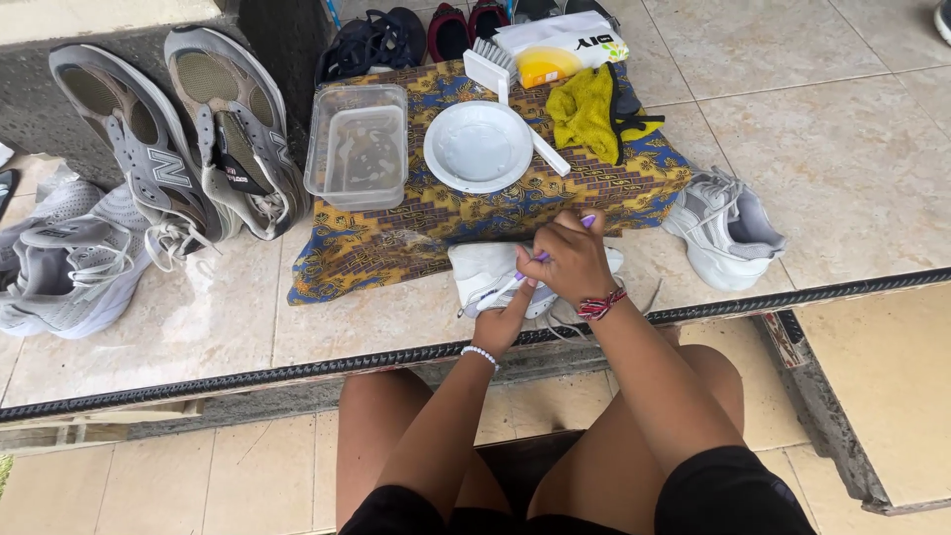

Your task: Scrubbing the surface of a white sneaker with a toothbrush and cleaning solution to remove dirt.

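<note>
— Right hand (573, 260) is clenched round a slim purple-handled toothbrush (540, 259), bristle end angled down onto the white mesh sneaker (485, 275). That grip lets the wrist push the bristles into the weave.

— And the left hand (507, 322)?

— Closed on the near edge of the same sneaker, pinning it flat on the tile ledge so it can't skid. It lies at the near edge of the blue-and-gold patterned cloth (396, 233), right in front of the knees.

— What's laid out on the cloth?

— A round white plastic bowl (478, 147) in the middle, a clear rectangular plastic tub (358, 144) of cloudy water to its left, a white scrubbing brush (495, 67) behind, and a crumpled yellow rag (586, 111) to the right. All within arm's reach.

— The other shoes?

— A matching white sneaker (725, 230) sits on the tile at the right. Far left, two grey mesh trainers (183, 134) lean against the concrete step, soles up, probably to drain.
</note>
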